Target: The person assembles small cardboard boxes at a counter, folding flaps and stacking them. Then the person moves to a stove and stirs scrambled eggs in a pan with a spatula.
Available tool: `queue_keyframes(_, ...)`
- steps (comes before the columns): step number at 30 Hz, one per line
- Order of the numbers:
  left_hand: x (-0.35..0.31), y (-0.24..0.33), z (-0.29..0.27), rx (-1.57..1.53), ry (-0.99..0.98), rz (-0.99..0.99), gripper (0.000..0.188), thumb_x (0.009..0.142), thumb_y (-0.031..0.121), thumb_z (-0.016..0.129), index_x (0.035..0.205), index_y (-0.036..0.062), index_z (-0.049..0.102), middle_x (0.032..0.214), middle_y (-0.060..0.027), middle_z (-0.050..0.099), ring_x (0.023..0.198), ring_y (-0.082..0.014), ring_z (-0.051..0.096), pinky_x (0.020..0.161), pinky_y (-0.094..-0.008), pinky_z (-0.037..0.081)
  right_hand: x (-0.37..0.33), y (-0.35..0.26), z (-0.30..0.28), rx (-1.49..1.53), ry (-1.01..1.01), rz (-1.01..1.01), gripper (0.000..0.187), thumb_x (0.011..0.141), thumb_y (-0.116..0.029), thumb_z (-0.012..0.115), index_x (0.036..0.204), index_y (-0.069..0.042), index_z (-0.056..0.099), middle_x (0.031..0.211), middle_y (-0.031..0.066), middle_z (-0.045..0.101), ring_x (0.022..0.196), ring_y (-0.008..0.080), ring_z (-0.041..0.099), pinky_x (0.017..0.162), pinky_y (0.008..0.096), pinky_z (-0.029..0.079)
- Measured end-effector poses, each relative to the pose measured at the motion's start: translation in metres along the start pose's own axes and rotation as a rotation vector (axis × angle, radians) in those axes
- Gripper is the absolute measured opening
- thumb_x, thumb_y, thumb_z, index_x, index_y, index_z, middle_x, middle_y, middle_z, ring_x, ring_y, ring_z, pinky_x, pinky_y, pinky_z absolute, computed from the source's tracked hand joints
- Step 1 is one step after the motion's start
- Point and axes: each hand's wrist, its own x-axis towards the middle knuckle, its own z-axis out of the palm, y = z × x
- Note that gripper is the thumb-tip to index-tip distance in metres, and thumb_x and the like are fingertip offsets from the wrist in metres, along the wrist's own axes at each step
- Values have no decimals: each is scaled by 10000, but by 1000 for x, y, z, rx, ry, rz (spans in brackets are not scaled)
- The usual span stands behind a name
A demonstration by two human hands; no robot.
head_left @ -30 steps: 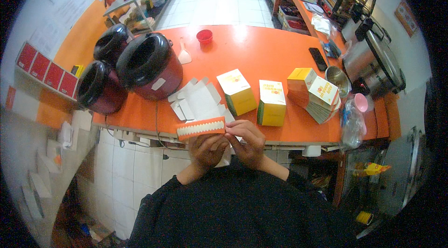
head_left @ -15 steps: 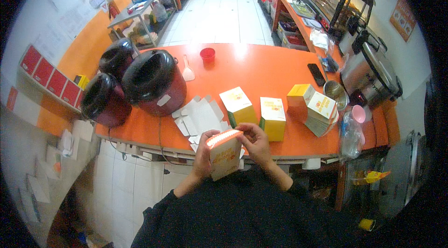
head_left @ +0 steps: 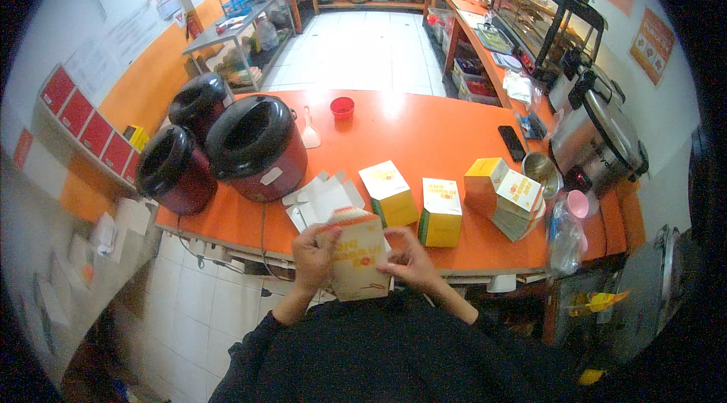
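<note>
Held up in front of me is a flat-looking folding carton [head_left: 357,263], white with yellow and orange print and a toothed orange edge at its top. My left hand [head_left: 313,259] grips its left side. At the right edge is my right hand [head_left: 413,260], its thumb against the printed face and its fingers curled apart; the hand is slightly blurred. Just beyond lie unfolded white carton blanks [head_left: 326,195]. Two folded yellow-and-white boxes, a left one [head_left: 390,195] and a right one [head_left: 441,213], stand on the orange table [head_left: 424,126].
At the right, a stack of flat cartons [head_left: 515,202] leans against another yellow box [head_left: 485,172]. Three dark-red, black-lidded cookers [head_left: 257,149] stand at the left, near a pale scoop [head_left: 309,132] and red cup [head_left: 342,108]. A phone [head_left: 512,143], metal pot [head_left: 541,170] and large cooker [head_left: 598,134] are at the right.
The carton has turned so its printed face shows more fully. My right hand has slid from its top corner down beside the right edge. The whole view has tipped up slightly.
</note>
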Motion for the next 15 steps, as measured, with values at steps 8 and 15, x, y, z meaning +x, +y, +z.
queue_keyframes(8,-11,1,19,-528,-237,-123,251,812,114,594,1014,-28,551,917,-77,605,871,-129,554,765,-278,448,-1,11,-14,137,64,-189,280,833,-108,546,1091,-24,477,946,48,583,876,126,544,722,269,450)
queue_keyframes(15,-18,-83,43,-417,-520,-247,374,832,152,556,1144,-35,469,1117,-133,538,1024,-169,507,871,-313,398,5,0,-22,-424,44,-270,602,749,-146,639,1231,-53,291,1137,90,433,1091,176,410,909,334,354)
